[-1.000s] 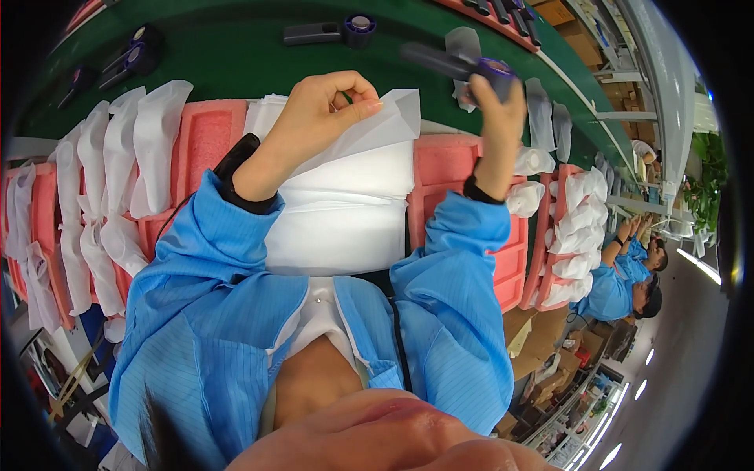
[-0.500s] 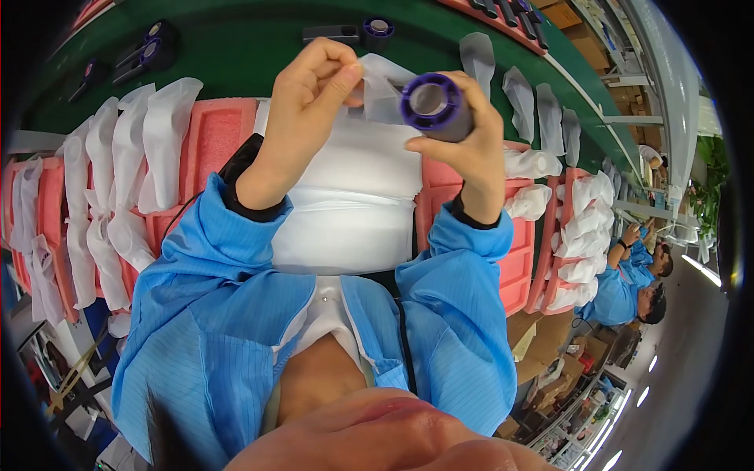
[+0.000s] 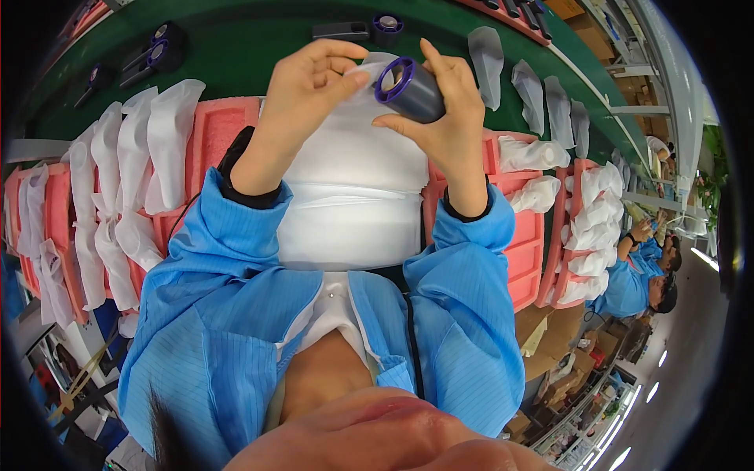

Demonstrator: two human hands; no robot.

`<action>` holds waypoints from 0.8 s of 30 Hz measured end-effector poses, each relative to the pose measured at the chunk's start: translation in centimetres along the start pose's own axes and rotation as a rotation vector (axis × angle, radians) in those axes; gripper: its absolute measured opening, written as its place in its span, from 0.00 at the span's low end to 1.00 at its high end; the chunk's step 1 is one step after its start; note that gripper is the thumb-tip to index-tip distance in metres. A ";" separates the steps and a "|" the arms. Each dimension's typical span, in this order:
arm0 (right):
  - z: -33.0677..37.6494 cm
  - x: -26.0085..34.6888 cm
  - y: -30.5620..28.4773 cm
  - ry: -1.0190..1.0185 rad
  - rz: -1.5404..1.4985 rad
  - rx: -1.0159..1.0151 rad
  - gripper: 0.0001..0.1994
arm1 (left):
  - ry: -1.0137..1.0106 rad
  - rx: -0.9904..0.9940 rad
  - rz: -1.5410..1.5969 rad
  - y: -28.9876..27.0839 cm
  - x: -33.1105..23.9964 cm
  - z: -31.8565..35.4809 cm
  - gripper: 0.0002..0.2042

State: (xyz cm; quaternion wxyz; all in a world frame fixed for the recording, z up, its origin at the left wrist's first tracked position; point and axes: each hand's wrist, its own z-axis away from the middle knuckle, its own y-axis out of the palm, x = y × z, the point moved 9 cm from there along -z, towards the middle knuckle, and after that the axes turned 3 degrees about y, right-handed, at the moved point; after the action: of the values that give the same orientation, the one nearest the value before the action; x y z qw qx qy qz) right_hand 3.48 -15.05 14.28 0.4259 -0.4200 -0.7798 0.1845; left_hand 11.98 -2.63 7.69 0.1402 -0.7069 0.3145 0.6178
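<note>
My right hand (image 3: 457, 114) grips a hair dryer (image 3: 420, 96), a dark grey barrel with a purple ring at its end. The ring is turned toward my left hand; the dryer's handle does not show. Between finger and thumb, my left hand (image 3: 310, 93) pinches a thin, translucent white bag (image 3: 367, 85) beside that ring. How far the dryer sits in the bag is hidden. Below both hands lies a stack of flat white bags (image 3: 349, 224).
Pink foam trays (image 3: 228, 122) hold wrapped items on the left, and more pink trays (image 3: 522, 267) stand on the right. Other dryers (image 3: 161, 49) lie on the green bench (image 3: 259, 39). Wrapped pieces (image 3: 487, 67) stand at the far right. People in blue work at the right.
The dryer has tilted and shifted left, its ring turning toward my left hand. My right index finger has straightened upward. My left hand still pinches the bag.
</note>
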 end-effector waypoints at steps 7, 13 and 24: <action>0.9 1.6 3.3 -0.012 -0.020 0.068 0.49 | 0.074 -0.133 0.199 0.1 -1.4 0.7 0.14; 1.1 1.4 2.8 -0.072 0.031 0.005 0.48 | 0.513 -0.187 -0.473 2.7 -5.8 3.5 0.10; 1.2 1.5 3.3 -0.033 0.150 0.061 0.43 | 0.617 -0.189 -0.640 3.3 -6.5 3.7 0.12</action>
State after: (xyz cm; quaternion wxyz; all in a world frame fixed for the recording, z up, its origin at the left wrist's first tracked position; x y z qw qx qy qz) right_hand 3.69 -11.86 12.18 0.4104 -0.4610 -0.7472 0.2466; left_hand 6.84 -1.20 13.81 0.1589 -0.9292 0.0496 0.3299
